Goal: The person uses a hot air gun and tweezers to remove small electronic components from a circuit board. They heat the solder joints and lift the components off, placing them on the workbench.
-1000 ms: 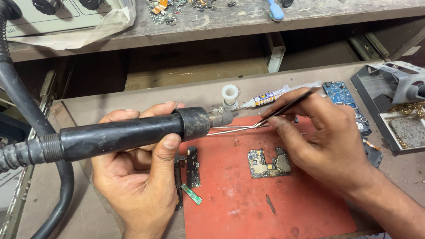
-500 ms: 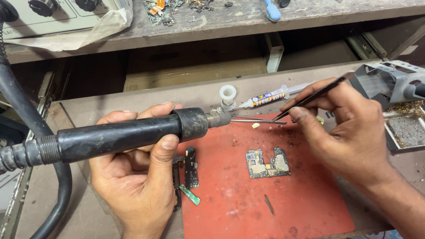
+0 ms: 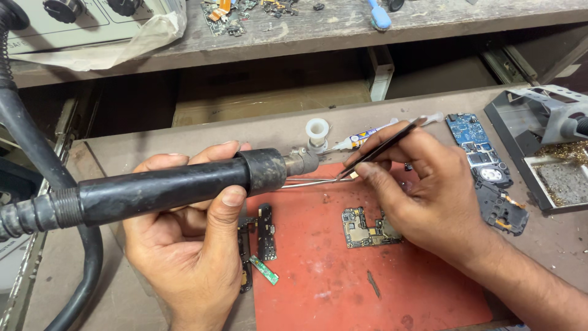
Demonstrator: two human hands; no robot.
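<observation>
The left hand (image 3: pixel 190 245) is gripping a black hot-air handle (image 3: pixel 165 187); the right hand (image 3: pixel 422 196) is pinching tweezers (image 3: pixel 383 147), now drawn back toward the nozzle, with red mat (image 3: pixel 318 288) open below.

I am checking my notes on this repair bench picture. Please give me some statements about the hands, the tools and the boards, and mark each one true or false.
1. The left hand holds the black hot-air handpiece by its barrel. True.
2. The right hand holds a screwdriver. False: it holds black tweezers.
3. The small circuit board lies on the red work mat. True.
4. The blue circuit board lies on the red mat. False: it lies on the bench top, right of the mat.
5. The white solder spool stands on the upper shelf. False: it stands on the bench behind the mat.
</observation>
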